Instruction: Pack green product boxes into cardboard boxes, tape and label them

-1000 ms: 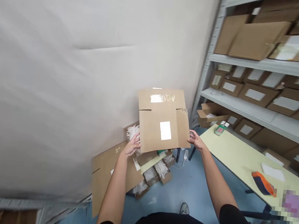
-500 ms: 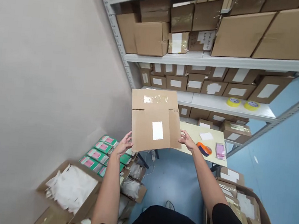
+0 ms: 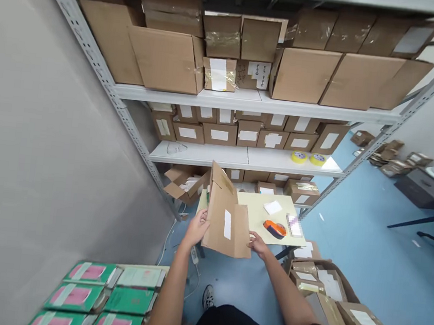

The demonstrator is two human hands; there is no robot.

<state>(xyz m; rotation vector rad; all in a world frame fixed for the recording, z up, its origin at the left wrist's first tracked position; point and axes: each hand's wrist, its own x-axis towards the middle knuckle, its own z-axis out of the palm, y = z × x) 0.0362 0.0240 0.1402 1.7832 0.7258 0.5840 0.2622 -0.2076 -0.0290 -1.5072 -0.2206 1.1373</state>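
I hold a brown cardboard box [image 3: 216, 224], partly folded and tilted, in front of me above the near edge of a small pale table [image 3: 249, 202]. A white label [image 3: 227, 224] shows on its face, and one flap stands out to the right. My left hand [image 3: 197, 227] is closed on its left side, with the fingertips partly hidden behind the cardboard. At the right, my right hand [image 3: 258, 243] pinches the edge of the flap. On the table to the right lie an orange and dark blue tape dispenser [image 3: 274, 229] and a white paper [image 3: 272, 207].
Metal shelving [image 3: 223, 102] with many cartons rises behind the table. Two yellow tape rolls [image 3: 299, 156] sit on its middle shelf. Green and pink packs [image 3: 78, 295] stand at lower left. A large carton of boxes [image 3: 338, 278] is on the right. A cable [image 3: 195, 256] runs near the floor.
The box has come down toward the table and turned, so its face is now seen at an angle. Both hands still hold it. The view has shifted, with more shelving and floor showing at right.
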